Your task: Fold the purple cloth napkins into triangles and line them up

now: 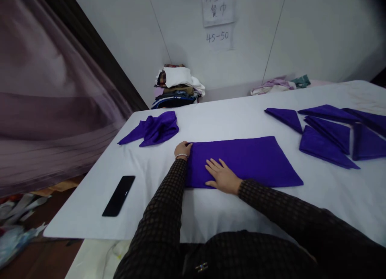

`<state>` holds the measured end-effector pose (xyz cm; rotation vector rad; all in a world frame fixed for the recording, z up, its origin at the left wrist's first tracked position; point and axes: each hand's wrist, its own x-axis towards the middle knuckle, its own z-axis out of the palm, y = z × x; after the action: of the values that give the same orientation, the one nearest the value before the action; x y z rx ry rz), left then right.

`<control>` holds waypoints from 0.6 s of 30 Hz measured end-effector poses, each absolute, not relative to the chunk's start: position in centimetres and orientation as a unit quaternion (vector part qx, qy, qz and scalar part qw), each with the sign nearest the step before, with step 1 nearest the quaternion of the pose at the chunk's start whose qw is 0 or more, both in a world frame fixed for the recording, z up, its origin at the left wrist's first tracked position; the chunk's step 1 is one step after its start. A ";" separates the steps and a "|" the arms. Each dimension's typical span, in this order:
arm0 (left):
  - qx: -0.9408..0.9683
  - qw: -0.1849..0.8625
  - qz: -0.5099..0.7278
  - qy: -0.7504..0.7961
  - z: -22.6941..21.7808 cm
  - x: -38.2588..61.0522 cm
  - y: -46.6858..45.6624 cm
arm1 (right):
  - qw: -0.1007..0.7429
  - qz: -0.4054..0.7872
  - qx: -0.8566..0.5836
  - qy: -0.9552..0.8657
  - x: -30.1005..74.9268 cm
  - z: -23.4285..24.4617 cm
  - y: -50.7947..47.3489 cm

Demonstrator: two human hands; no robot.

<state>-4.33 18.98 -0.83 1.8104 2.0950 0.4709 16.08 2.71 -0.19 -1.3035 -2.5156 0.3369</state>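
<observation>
A purple cloth napkin, folded into a long rectangle, lies flat on the white-covered table in front of me. My left hand, with a bracelet at the wrist, pinches its far left corner between thumb and fingers. Flat on the left part of the same napkin rests my right hand, fingers spread and holding nothing. Beyond my left hand is a crumpled purple napkin. Several purple napkins folded into triangles lie at the right, some overlapping.
A black phone lies on the white tablecloth near the left edge. Behind the table stands a stack of folded clothes by the wall, with more cloth farther right. A curtain hangs at the left.
</observation>
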 end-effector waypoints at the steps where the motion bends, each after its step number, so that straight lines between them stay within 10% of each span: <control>1: 0.638 0.159 0.161 0.736 -0.8 -4.3 19.0 | 0.134 0.123 -0.458 -0.870 17.7 -0.5 1.7; 11: 0.657 0.127 0.134 0.731 -0.2 -4.1 19.1 | 0.096 0.052 -0.629 -0.769 33.3 -2.4 -9.9; 18: 0.652 0.135 0.123 0.736 0.4 -4.0 19.2 | 0.128 0.102 -0.564 -0.809 26.0 2.4 -2.2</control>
<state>-4.02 19.18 0.38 1.8895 2.1325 0.3564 26.00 -2.17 2.40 -1.6420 -2.3540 0.2958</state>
